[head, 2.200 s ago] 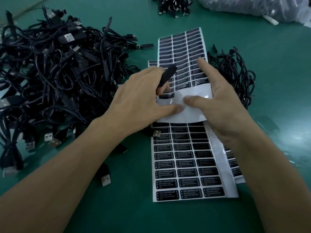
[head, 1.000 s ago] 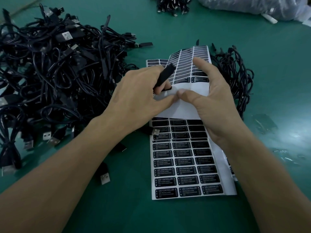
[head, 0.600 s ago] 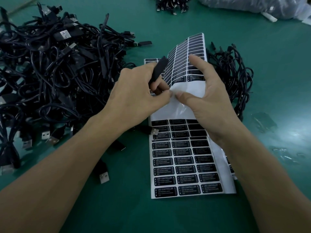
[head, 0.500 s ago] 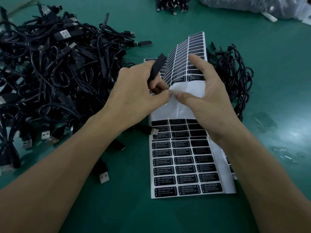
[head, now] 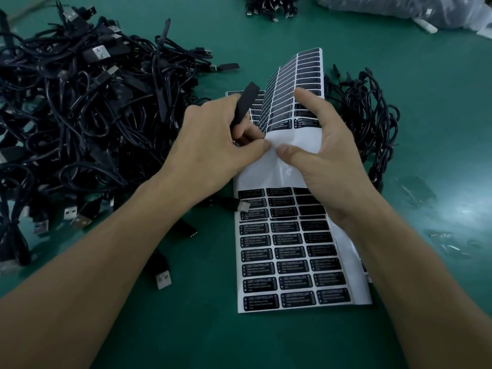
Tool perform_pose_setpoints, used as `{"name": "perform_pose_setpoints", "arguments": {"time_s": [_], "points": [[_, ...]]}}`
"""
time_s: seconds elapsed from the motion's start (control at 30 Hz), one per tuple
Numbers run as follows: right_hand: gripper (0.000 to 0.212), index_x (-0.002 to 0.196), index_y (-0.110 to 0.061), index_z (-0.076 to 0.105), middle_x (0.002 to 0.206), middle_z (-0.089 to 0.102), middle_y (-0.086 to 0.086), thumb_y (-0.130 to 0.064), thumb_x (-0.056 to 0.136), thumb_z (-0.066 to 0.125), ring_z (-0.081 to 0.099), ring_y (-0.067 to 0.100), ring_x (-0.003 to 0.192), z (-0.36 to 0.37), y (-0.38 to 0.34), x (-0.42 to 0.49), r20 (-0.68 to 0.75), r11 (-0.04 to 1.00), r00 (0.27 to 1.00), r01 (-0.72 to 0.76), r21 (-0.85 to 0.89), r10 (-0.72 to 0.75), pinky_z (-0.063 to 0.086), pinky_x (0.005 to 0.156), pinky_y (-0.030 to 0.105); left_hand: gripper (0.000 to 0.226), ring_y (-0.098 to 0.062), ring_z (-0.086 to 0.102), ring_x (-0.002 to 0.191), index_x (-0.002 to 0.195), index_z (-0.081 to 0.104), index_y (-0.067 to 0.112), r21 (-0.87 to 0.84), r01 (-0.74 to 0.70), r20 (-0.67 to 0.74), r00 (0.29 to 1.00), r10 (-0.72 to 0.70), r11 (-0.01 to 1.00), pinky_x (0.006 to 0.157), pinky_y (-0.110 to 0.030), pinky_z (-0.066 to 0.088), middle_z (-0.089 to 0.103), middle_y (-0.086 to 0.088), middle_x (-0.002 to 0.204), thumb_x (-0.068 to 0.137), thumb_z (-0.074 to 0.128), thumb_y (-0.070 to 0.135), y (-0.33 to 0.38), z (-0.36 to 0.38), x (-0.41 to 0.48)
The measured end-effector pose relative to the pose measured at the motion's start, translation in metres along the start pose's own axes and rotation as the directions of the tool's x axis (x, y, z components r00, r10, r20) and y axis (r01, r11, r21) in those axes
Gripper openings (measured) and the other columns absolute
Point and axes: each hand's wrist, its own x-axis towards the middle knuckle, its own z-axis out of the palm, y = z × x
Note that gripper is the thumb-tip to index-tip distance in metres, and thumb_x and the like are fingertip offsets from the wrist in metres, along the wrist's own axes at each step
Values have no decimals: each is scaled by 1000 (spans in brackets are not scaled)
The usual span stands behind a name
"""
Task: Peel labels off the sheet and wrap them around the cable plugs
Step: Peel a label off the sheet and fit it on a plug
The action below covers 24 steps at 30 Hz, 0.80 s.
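over green mat [head: 266, 342], left hand [head: 210, 145] grips black plug [head: 245, 105], right hand [head: 327, 161] pinches glossy sheet [head: 266, 170]

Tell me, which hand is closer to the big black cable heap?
Left. The left hand, holding a plug, borders the cable heap; the right hand lies farther, gripping the label sheet.
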Motion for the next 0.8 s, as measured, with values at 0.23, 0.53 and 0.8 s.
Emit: {"name": "perform_pose_setpoints", "arguments": {"time_s": [0.23,0.53,0.8], "points": [[71,149,-36,40,149,38,-27,-6,91,68,30,-13,133,1,-1,0,-12,1000,1000,-8,-5,8,25,101,8,46,6,70,79,68,31,24,-29,49,-58,997,-51,998,68,-34,53,71,2,69,80,75,13,-3,-1,-1],[71,146,-39,41,143,43,-26,-21,83,68,45,-15,113,-9,3,-1,11,975,999,-29,-221,32,31,86,2,38,-39,66,77,66,31,22,-75,155,-246,955,-168,985,65,-42,50,64,-26,77,81,63,8,-3,-4,4],[80,147,-40,34,116,47,0,-63,76,64,42,24,115,-9,-5,-7,-123,735,992,-64,-675,-27,36,85,37,38,-36,63,68,69,32,21,-106,177,-197,961,-195,979,65,-49,53,62,-24,71,79,67,9,1,-5,4]]}}
